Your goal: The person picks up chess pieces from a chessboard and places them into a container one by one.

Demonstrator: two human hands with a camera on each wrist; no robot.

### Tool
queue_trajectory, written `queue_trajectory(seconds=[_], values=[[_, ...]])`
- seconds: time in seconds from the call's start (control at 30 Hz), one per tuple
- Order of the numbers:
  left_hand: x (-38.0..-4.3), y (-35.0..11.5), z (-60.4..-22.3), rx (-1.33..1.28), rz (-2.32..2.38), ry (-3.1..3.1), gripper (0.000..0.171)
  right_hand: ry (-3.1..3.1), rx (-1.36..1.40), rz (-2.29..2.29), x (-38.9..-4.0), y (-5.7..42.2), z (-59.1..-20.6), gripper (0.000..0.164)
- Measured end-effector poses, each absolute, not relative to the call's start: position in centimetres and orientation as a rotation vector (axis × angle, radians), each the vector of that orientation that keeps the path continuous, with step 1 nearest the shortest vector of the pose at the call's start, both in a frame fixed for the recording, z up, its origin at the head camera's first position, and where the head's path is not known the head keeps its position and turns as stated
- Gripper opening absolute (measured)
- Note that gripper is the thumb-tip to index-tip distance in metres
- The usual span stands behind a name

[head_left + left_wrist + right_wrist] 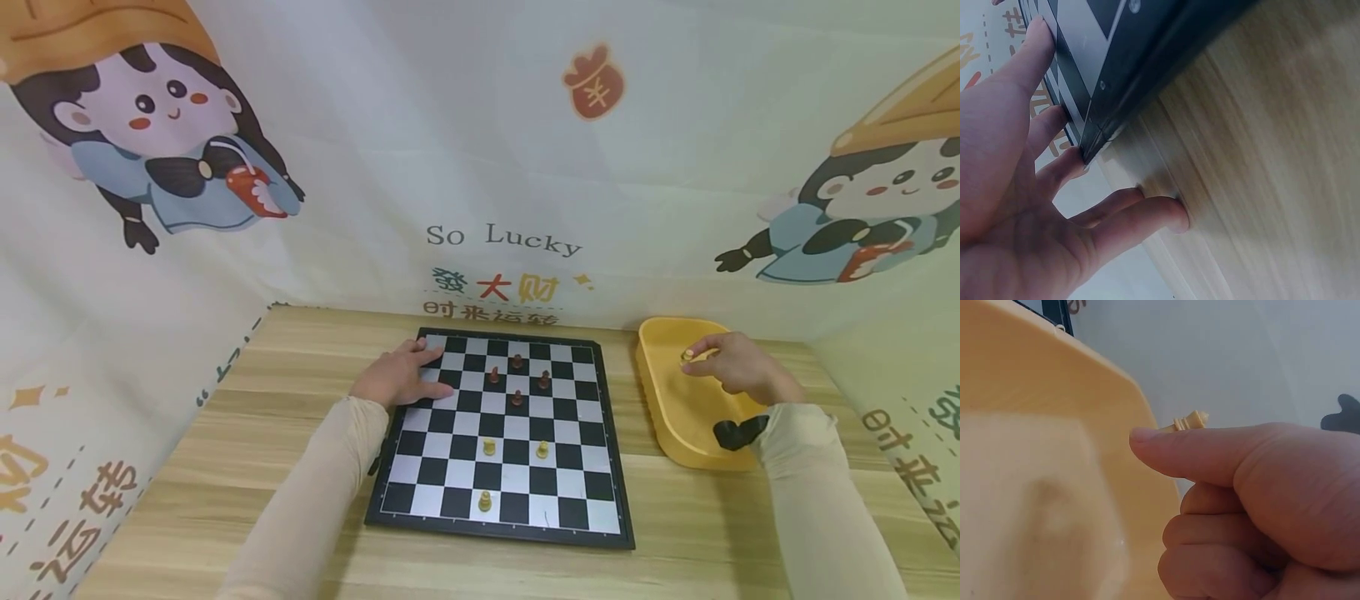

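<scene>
My left hand (396,377) rests at the far left corner of a black-and-white chessboard (501,537). Its thumb and some fingers touch the board, while two other fingertips reach the wooden table in the left wrist view. Over a yellow tray (654,417), my right hand (738,367) pinches a yellow chess piece (1194,420) between thumb and forefinger. The piece has a crown-like top; its lower part is hidden by the thumb. Red chess pieces, one of them a red pawn (517,398), stand toward the board's far side. Three yellow pieces, including one yellow chess piece (485,501), stand nearer.
The wooden table (262,433) carries the board in the middle and the tray to its right. A printed cloth (360,167) hangs behind and along both sides. A black strap (738,433) sits at my right wrist, above the tray's near end.
</scene>
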State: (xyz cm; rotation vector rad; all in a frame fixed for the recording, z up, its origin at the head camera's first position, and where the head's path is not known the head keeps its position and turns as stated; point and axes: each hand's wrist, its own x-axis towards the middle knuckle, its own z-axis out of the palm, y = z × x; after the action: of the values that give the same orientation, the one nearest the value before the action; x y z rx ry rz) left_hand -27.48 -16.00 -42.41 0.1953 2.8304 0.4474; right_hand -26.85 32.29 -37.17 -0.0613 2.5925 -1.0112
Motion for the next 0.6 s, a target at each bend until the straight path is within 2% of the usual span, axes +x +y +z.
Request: queue_trajectory(seconds=[0.6], values=[[-27.6,-16.0,-42.5,0.204,0.425,2.836,0.085,2.469,-0.01,-1.143,-29.0,32.9,-39.4,0.042]])
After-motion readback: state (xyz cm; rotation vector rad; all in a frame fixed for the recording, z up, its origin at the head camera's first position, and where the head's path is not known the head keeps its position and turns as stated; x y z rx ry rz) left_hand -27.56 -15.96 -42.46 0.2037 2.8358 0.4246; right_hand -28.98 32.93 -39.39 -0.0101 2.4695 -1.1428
